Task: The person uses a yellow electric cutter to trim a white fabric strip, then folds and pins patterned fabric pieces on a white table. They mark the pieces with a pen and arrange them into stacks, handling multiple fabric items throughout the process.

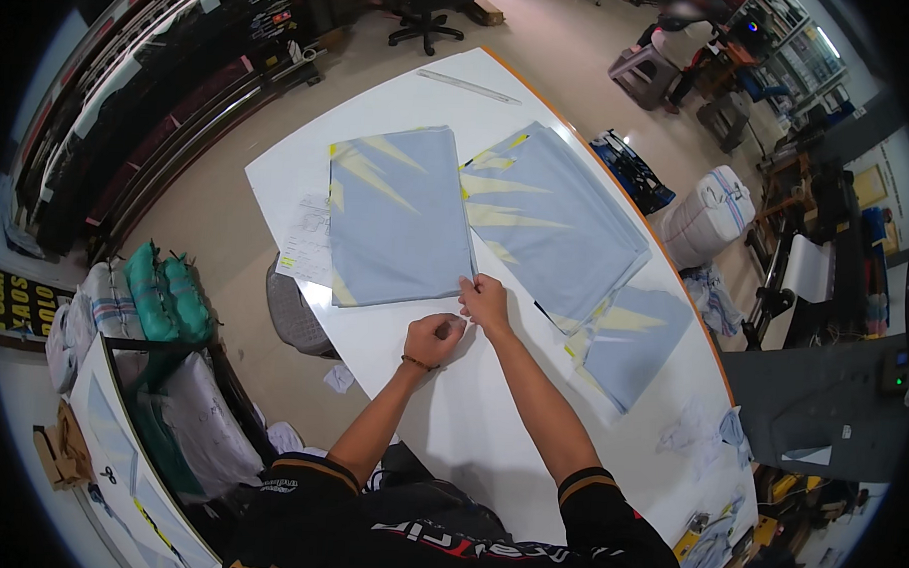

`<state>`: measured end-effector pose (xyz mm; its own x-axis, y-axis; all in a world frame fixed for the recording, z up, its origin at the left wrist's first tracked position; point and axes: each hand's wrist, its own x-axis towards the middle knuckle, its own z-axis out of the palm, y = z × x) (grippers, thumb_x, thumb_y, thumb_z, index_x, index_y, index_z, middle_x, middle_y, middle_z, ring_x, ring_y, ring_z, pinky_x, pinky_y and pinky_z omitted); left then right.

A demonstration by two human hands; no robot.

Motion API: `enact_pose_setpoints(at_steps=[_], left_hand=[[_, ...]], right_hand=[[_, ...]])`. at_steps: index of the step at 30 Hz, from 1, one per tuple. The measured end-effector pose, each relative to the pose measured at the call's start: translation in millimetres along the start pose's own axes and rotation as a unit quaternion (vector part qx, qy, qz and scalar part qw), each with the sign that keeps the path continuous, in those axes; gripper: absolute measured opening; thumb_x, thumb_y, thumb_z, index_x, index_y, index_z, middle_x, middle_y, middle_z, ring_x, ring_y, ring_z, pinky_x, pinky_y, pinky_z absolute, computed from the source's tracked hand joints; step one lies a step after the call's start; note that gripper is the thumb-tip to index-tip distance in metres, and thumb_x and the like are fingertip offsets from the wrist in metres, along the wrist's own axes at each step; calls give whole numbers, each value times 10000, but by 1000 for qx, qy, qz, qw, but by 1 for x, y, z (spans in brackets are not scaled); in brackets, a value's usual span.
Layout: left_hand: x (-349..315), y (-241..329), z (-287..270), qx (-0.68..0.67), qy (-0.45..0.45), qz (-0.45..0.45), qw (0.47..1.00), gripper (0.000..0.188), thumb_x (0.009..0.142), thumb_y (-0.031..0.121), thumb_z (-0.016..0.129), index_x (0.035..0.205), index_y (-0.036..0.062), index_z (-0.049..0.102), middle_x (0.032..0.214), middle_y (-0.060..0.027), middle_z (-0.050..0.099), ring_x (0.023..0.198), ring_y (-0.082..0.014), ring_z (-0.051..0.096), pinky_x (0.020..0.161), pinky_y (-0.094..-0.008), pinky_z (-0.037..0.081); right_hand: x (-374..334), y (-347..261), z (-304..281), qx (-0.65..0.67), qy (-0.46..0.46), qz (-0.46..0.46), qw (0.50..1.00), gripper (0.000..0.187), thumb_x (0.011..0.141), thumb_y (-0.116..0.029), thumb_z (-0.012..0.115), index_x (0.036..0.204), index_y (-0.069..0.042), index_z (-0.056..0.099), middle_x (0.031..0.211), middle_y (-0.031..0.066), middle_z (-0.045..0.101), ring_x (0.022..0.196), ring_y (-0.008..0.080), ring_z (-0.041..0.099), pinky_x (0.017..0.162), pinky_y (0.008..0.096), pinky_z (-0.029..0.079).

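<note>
A stack of light blue fabric pieces [406, 227] with pale yellow streaks lies on the white table [425, 403] in front of me. My right hand [485, 303] is at its near right corner, with thumb and fingers closed on the fabric edge. Just below that corner, my left hand [435, 340] is curled with its fingertips pressed together. Whatever may be between those fingertips is too small to make out. Right of this stack lie another blue and yellow fabric stack [567, 223] and a smaller matching fabric piece [638, 345].
A handwritten sheet [308, 237] is partly under the left stack. A clear ruler [468, 86] lies at the table's far end. A grey stool [295, 314] stands by the left edge. Wrapped white rolls [707, 218] stand beyond the right edge. Another person [683, 42] sits far off.
</note>
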<state>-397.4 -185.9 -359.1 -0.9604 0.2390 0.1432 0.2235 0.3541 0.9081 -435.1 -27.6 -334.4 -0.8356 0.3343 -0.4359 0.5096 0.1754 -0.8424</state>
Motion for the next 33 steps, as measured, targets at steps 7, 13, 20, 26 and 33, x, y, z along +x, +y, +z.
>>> enact_pose_setpoints(at_steps=[7, 13, 20, 26, 33], left_hand=[[34, -26, -12, -516, 88, -311, 793, 339, 967, 296, 718, 1131, 0, 688, 895, -111, 737, 734, -229, 723, 616, -324, 584], [69, -39, -84, -624, 355, -334, 611, 413, 931, 207, 751, 1259, 5, 603, 1045, -120, 706, 871, -251, 724, 641, -375, 610], [18, 100, -136, -575, 299, -161, 744, 375, 930, 133, 732, 1263, 20, 602, 1113, -89, 687, 926, -219, 705, 655, -360, 600], [-50, 175, -160, -501, 18, -121, 857, 206, 1017, 167, 658, 953, -20, 716, 856, -99, 722, 725, -184, 703, 583, -329, 562], [-73, 240, -99, -429, -164, -89, 884, 362, 1056, 290, 626, 981, -44, 742, 867, -78, 742, 718, -133, 689, 644, -270, 558]], right_hand=[[0, -48, 8, 146, -60, -135, 978, 254, 1025, -227, 666, 853, -41, 640, 777, 9, 636, 726, 93, 656, 600, 264, 572], [-18, -96, -8, 209, -72, -188, 957, 259, 1023, -194, 666, 815, -52, 604, 799, -12, 577, 754, 82, 612, 657, 306, 607], [-144, -118, -79, 293, -29, -269, 917, 139, 1015, -112, 631, 917, -21, 594, 858, 42, 617, 783, 149, 643, 741, 381, 610], [-291, -74, -168, 310, 70, -311, 896, 158, 993, -77, 578, 1079, 48, 623, 1017, 175, 702, 824, 240, 685, 712, 422, 571], [-362, -15, -242, 362, 156, -294, 871, 82, 1025, -70, 599, 968, -12, 597, 1001, 109, 674, 988, 171, 659, 914, 339, 517]])
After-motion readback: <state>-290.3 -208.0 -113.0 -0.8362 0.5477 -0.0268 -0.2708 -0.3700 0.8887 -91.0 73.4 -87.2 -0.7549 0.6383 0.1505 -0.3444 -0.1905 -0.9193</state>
